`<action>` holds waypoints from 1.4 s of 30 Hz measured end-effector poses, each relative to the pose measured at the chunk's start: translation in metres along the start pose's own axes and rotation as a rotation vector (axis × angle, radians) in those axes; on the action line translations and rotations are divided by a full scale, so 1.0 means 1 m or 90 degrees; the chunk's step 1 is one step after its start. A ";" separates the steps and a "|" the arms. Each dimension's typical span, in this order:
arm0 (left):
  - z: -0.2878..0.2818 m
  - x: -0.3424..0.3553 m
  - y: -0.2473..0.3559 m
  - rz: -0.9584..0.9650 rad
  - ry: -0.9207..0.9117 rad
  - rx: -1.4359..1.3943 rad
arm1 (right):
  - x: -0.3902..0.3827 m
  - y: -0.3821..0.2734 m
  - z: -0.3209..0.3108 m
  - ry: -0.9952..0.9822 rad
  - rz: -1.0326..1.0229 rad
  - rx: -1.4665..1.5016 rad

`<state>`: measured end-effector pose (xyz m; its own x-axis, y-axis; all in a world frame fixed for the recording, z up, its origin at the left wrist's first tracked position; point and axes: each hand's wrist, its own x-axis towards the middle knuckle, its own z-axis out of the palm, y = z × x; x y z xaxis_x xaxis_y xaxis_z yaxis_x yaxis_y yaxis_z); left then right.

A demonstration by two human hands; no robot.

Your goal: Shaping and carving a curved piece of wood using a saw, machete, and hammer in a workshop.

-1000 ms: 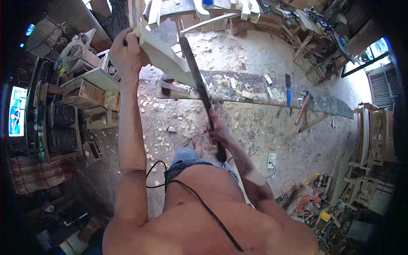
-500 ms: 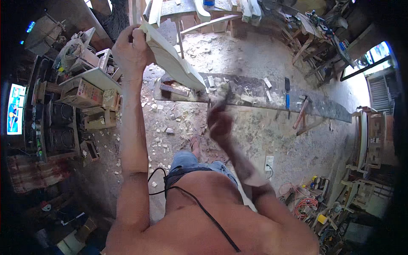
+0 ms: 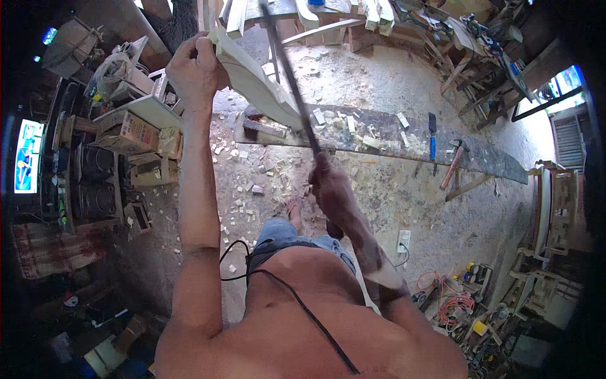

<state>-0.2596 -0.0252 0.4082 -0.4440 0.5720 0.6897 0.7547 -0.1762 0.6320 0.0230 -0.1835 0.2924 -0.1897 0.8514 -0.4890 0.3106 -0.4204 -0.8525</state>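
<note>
Up at the left, my left hand (image 3: 196, 69) is closed round the upper end of a pale, curved wooden piece (image 3: 255, 82). The piece slants down to the right, its lower end at a low, dark plank bench (image 3: 486, 162); whether it touches the bench cannot be made out. My right hand (image 3: 334, 192) grips the handle of a machete (image 3: 290, 72), a long, dark, narrow blade seen nearly edge-on. The blade rises up and to the left, crossing the view just right of the wooden piece. Its handle is mostly hidden in my fist.
A blue-handled chisel (image 3: 432, 145) and a hammer (image 3: 453, 164) lie on the bench, along with a wood block (image 3: 262, 129) and chips. Chips litter the floor. More curved wooden pieces (image 3: 307, 16) rest on a table beyond. Boxes (image 3: 129, 134) stand left; cables (image 3: 456, 308) lie lower right.
My right hand was blurred before, with the blade barely visible near the bench. Now the machete stands out clearly, raised up and leftward. My left hand keeps its hold on the wooden piece.
</note>
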 end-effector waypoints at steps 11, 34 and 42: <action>0.005 0.002 0.003 0.032 0.011 0.006 | 0.039 0.036 -0.001 0.134 -0.439 0.033; -0.003 -0.009 -0.012 0.047 0.028 -0.049 | -0.029 -0.076 -0.016 0.171 -0.394 0.240; 0.004 -0.004 -0.011 0.090 0.059 -0.023 | 0.034 0.002 0.003 0.203 -0.681 0.141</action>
<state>-0.2644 -0.0218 0.3972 -0.3788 0.4640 0.8008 0.7952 -0.2795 0.5381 0.0140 -0.1567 0.2734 -0.0036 0.8345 0.5510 -0.0455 0.5503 -0.8338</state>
